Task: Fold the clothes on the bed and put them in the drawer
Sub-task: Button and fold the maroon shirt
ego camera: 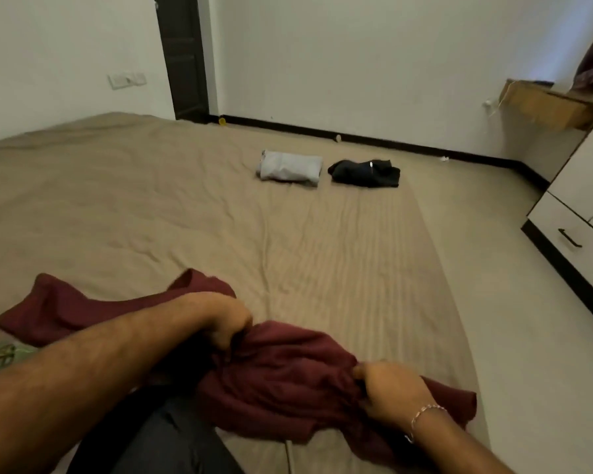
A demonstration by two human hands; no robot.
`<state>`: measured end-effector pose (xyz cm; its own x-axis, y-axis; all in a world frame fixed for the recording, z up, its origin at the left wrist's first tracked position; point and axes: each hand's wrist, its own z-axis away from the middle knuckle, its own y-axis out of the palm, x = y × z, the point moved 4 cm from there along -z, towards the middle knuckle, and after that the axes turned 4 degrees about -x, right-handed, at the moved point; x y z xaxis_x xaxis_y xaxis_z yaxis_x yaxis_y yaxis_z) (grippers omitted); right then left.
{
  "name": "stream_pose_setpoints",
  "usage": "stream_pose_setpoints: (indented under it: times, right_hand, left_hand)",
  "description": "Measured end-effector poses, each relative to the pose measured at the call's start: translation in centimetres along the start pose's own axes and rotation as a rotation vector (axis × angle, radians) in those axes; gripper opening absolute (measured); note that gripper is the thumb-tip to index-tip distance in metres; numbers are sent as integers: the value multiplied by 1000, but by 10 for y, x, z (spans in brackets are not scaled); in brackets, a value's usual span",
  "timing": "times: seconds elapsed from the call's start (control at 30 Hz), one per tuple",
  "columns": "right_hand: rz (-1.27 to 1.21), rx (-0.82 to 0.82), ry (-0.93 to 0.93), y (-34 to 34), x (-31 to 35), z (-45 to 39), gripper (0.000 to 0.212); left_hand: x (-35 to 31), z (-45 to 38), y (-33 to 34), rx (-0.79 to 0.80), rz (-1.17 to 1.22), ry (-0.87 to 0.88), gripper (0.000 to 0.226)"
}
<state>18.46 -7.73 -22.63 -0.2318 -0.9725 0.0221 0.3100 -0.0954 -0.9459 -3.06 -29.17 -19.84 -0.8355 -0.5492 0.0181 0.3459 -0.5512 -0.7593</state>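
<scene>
Both hands hold the maroon garment (288, 364) bunched on the bed (151, 206), the left hand (230, 323) clamping its middle and the right hand (387, 388) pinching cloth near its right end.

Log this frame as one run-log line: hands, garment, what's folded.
left hand: grips maroon garment | right hand: grips it too | garment: bunched, unfolded | folded on bed: grey piece, black piece | drawer: closed

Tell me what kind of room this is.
Looks like a bedroom: a wide bed with folded clothes, a white drawer unit along the right wall, and a dark door behind.
</scene>
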Motion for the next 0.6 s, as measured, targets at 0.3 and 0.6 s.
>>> stream_pose_setpoints:
  times: [0.3, 0.6]
  right_hand:
    - [122, -632, 85, -246, -87, -123, 23]
    - [339, -1542, 25, -460, -134, -93, 17]
  left_hand:
    - [104, 25, -259, -634, 245, -196, 28]
    - [132, 176, -423, -1799, -53, -176, 76]
